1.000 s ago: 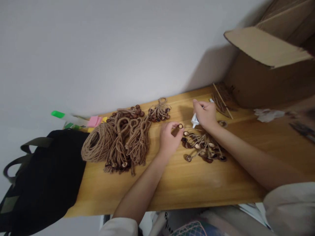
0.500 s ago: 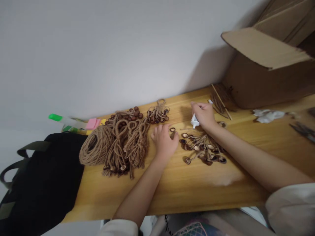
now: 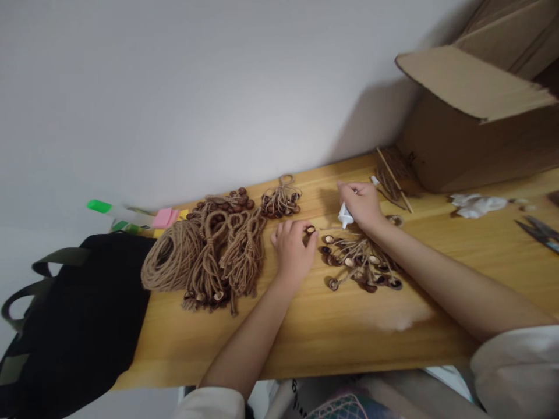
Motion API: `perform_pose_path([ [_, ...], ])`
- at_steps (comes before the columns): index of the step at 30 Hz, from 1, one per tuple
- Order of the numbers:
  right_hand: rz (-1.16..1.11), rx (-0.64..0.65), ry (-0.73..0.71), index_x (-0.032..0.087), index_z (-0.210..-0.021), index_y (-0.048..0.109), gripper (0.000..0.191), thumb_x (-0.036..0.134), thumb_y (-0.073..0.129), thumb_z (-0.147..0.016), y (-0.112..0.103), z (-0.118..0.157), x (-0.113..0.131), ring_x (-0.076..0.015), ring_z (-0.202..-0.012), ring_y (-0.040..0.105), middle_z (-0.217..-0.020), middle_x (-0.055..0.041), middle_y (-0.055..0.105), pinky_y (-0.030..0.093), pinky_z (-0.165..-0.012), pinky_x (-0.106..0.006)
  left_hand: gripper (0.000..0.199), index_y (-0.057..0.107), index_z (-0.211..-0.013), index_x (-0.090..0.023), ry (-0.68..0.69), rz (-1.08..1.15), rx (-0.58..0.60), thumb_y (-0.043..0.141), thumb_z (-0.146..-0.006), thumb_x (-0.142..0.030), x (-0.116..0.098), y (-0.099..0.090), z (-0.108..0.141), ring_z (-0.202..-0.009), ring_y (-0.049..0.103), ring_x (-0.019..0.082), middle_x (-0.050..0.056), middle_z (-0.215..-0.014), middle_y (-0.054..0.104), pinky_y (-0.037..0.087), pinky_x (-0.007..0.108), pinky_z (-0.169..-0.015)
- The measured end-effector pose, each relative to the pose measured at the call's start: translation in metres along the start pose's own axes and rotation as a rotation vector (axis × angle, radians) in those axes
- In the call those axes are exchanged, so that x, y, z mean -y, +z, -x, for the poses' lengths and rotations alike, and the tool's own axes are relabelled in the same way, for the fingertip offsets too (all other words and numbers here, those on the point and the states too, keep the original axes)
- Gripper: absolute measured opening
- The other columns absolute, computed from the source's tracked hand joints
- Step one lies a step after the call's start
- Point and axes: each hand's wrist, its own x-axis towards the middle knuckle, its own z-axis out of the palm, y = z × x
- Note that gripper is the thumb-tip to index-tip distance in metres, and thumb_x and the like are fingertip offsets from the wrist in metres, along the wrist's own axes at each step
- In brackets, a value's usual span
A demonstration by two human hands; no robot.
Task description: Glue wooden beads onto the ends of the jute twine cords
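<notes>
My left hand (image 3: 293, 247) rests on the table with its thumb and index finger closed around a small brown nutshell half (image 3: 310, 230), whose hollow side faces up. To the right, my right hand (image 3: 362, 203) is wrapped round a white glue tube (image 3: 345, 217), nozzle tilted down above the table. Most of the tube is hidden in the fist. Just below that hand lies a bunch of nutshell halves on twine (image 3: 358, 262), several showing pale insides. A smaller tied bunch of shells (image 3: 282, 201) sits behind my left hand.
Left of my hands lie a coil of twine (image 3: 170, 256), knotted twine tassels (image 3: 238, 250) and a black bag (image 3: 82, 314). An open cardboard box (image 3: 476, 145) stands at the back right, near crumpled tissue (image 3: 477, 205), a thin stick (image 3: 395, 180) and scissors (image 3: 539, 231).
The nutshell half has shifted slightly to the right, and my left index finger and thumb have closed on it. My right hand and the tube have hardly moved.
</notes>
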Motion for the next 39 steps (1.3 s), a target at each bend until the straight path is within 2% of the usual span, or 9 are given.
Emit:
perform_pose_path([
  [5, 0.005, -0.014, 0.030, 0.020, -0.037, 0.042, 0.043, 0.023, 0.051, -0.079, 0.001, -0.001, 0.000, -0.0098, -0.039, 0.034, -0.036, 0.0042, 0.035, 0.025, -0.045, -0.026, 0.012, 0.062, -0.091, -0.020, 0.277, 0.244, 0.060, 0.061, -0.080, -0.016, -0.001, 0.001, 0.001, -0.085, 0.057, 0.017, 0.003, -0.086, 0.065, 0.044, 0.031, -0.080],
  [8, 0.013, -0.014, 0.020, 0.020, -0.038, 0.040, 0.044, 0.024, 0.050, -0.080, 0.001, 0.000, 0.000, -0.0096, -0.039, 0.033, -0.037, 0.0042, 0.035, 0.025, -0.045, -0.026, 0.013, 0.064, -0.089, -0.021, 0.240, 0.301, 0.131, 0.065, -0.077, -0.017, -0.001, 0.003, 0.001, -0.075, 0.057, 0.015, 0.001, -0.080, 0.065, 0.046, 0.030, -0.076],
  [11, 0.036, -0.049, -0.053, 0.020, -0.039, 0.038, 0.047, 0.033, 0.050, -0.083, 0.000, 0.003, 0.002, -0.0095, -0.040, 0.033, -0.037, 0.0038, 0.033, 0.024, -0.045, -0.027, 0.015, 0.066, -0.089, -0.021, 0.182, 0.315, 0.159, 0.068, -0.075, -0.019, 0.000, 0.003, 0.000, -0.073, 0.058, 0.015, 0.001, -0.078, 0.065, 0.048, 0.029, -0.075],
  [15, 0.119, -0.111, -0.236, 0.020, -0.042, 0.034, 0.053, 0.050, 0.044, -0.085, -0.002, 0.013, 0.010, -0.0088, -0.042, 0.031, -0.040, 0.0030, 0.031, 0.024, -0.046, -0.026, 0.015, 0.067, -0.088, -0.022, 0.199, 0.311, 0.172, 0.070, -0.073, -0.020, -0.001, 0.002, 0.000, -0.072, 0.059, 0.015, 0.001, -0.078, 0.066, 0.048, 0.031, -0.076],
  [22, 0.248, -0.082, -0.420, 0.020, -0.045, 0.027, 0.055, 0.053, 0.035, -0.090, -0.004, 0.028, 0.026, -0.0088, -0.042, 0.029, -0.042, 0.0024, 0.027, 0.024, -0.049, -0.028, 0.016, 0.069, -0.085, -0.020, 0.230, 0.318, 0.188, 0.074, -0.070, -0.021, -0.002, 0.001, -0.002, -0.071, 0.060, 0.015, 0.001, -0.074, 0.068, 0.048, 0.031, -0.074],
  [32, 0.430, -0.039, -0.668, 0.021, -0.049, 0.025, 0.045, 0.036, 0.033, -0.091, -0.004, 0.030, 0.024, -0.0085, -0.041, 0.030, -0.042, 0.0025, 0.028, 0.022, -0.047, -0.027, 0.014, 0.070, -0.082, -0.021, 0.271, 0.278, 0.195, 0.075, -0.069, -0.021, -0.003, 0.000, -0.003, -0.071, 0.060, 0.015, 0.000, -0.072, 0.068, 0.045, 0.031, -0.073],
  [35, 0.478, -0.053, -0.719, 0.021, -0.050, 0.024, 0.045, 0.035, 0.033, -0.092, -0.004, 0.031, 0.024, -0.0086, -0.041, 0.029, -0.042, 0.0027, 0.027, 0.022, -0.046, -0.026, 0.013, 0.070, -0.082, -0.020, 0.291, 0.304, 0.185, 0.075, -0.069, -0.020, -0.002, 0.001, -0.003, -0.070, 0.059, 0.015, 0.000, -0.070, 0.068, 0.044, 0.030, -0.071],
  [39, 0.495, -0.098, -0.865, 0.020, -0.049, 0.025, 0.045, 0.027, 0.040, -0.091, -0.004, 0.030, 0.023, -0.0083, -0.040, 0.029, -0.041, 0.0035, 0.029, 0.021, -0.044, -0.025, 0.012, 0.069, -0.079, -0.020, 0.297, 0.306, 0.174, 0.075, -0.069, -0.021, -0.001, 0.002, -0.003, -0.068, 0.058, 0.015, -0.001, -0.069, 0.067, 0.043, 0.030, -0.069],
])
